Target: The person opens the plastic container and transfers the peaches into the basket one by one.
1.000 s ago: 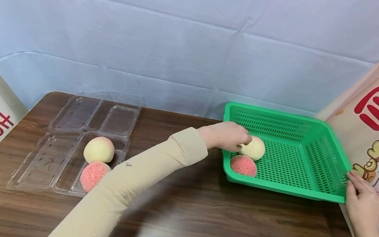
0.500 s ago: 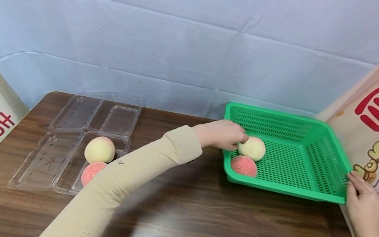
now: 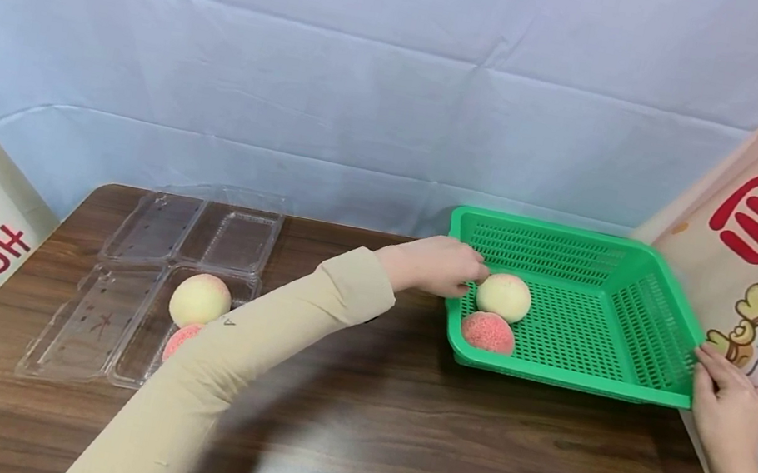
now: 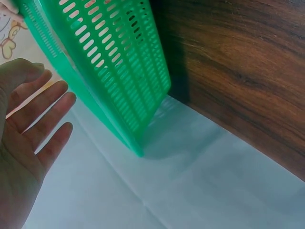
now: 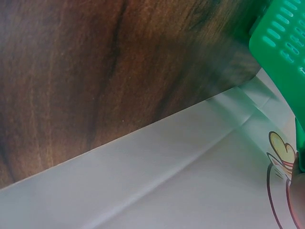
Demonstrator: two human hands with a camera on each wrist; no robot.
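My left hand hovers over the left rim of a green plastic basket, holding nothing. In the left wrist view its fingers are spread and loosely bent beside the basket wall. Just right of the fingertips, a cream peach-like ball with a pink blush rests in the basket. A rough pink ball lies against it in the near left corner. At the basket's near right corner, my right hand grips the rim; only a sliver of it shows in the right wrist view.
A clear plastic clamshell box lies unfolded on the left of the brown wooden table. It holds another cream ball and a pink ball partly hidden by my left sleeve. A pale cloth hangs behind the table.
My left hand has let go of the cream ball and drawn back left, out over the basket rim. The ball stays in the basket. The right hand has kept its place.
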